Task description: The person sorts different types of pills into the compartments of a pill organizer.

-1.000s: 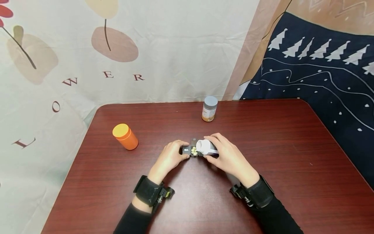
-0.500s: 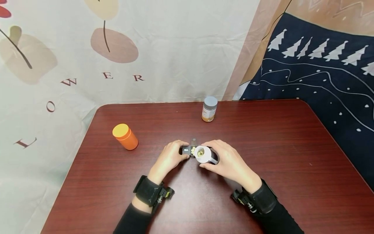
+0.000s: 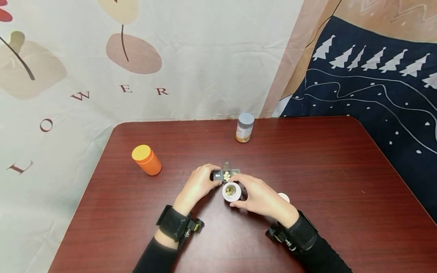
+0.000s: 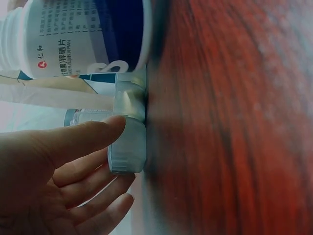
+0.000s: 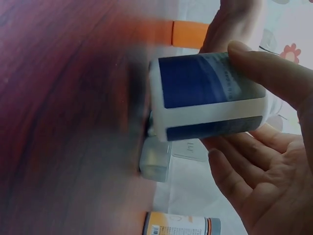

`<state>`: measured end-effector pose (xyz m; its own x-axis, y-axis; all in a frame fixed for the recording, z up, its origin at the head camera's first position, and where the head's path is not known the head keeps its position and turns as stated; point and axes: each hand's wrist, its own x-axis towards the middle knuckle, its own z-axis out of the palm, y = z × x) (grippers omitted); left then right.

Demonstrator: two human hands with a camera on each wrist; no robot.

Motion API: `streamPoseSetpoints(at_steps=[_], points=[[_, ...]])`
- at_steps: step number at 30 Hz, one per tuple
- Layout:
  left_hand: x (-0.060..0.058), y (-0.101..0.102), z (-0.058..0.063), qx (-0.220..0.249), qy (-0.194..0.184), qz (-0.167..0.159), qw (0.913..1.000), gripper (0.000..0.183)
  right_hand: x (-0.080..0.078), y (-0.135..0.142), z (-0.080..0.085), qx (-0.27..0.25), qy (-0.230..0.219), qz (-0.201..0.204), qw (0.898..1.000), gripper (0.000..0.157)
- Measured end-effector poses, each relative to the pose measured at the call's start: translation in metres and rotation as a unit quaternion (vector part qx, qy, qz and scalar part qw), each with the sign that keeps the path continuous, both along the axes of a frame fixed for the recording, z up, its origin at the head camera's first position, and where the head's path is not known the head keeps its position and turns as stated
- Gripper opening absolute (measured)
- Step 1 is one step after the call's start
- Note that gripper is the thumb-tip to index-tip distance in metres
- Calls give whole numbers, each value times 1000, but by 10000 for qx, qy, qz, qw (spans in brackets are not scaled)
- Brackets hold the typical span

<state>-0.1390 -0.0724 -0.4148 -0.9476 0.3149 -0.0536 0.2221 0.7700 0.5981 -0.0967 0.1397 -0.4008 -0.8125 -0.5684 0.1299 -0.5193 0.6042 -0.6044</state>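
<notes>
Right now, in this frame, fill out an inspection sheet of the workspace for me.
Surface: glossy reddish-brown table.
Job's things: pill organizer, open at one compartment, showing pale pills; uncapped white-and-blue bottle, pills inside.
Clutter: yellow-lidded orange jar; grey-lidded jar; round white object, partly hidden.
Hands: left hand pinches the organizer's left end; right hand holds the bottle.
Cables: nothing seen on the table; a thin dark line on the wall hangings is unclear.
Surroundings: lettered pale cloth and tree-printed navy cloth behind the table.
</notes>
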Motion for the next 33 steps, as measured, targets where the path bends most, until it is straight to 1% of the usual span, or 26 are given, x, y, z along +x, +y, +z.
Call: streamPoseSetpoints(at_steps=[3,13,19,22,29,33], points=[[0,1,1,-85,46,-22,10000,39,0,0,-1,-34,-142,62,9999,57],[2,4,1,-152,95,7,9998,41,1,2,-1,62,-327,84,9994,58],[2,4,1,-185,46,26,9998,45,1,3,-1,207,-175,58,9996,59],[4,4,4,-224,63,72,9997,46,1,2,-1,245,-125,57,9996,61],[7,-1,13,-423,315,173,9985,47,0,2,-2,378,45,79,9992,64],[12,-5,16,-450,493,219,9975,46,0,3,-2,442,172,146,9988,67]])
